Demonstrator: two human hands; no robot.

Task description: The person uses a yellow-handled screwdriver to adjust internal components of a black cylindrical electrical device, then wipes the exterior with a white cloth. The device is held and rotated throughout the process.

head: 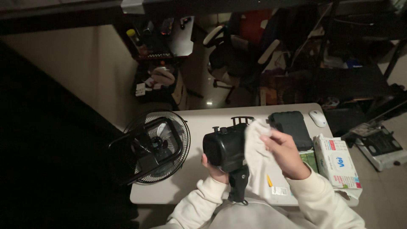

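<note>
Left grip (210, 166) wrapped under black fan motor housing (225, 147), holding it above bench (203, 123), long axis running down to stem near body. Right grip (285, 152) pinches white cloth (257, 157) against housing's right side; right hand nearer cloth. Left: fan guard (149, 146) overhangs bench edge. Right: black case (292, 127), mouse (318, 118), tissue pack (338, 162). Room dim, chair (241, 46) beyond.

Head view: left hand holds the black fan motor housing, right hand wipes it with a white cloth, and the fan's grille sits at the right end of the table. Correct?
Not quite. The head view shows the grille at the left end of the table, not the right. The rest stands: the left hand holds the black motor housing and the right hand presses the white cloth on it.
</note>
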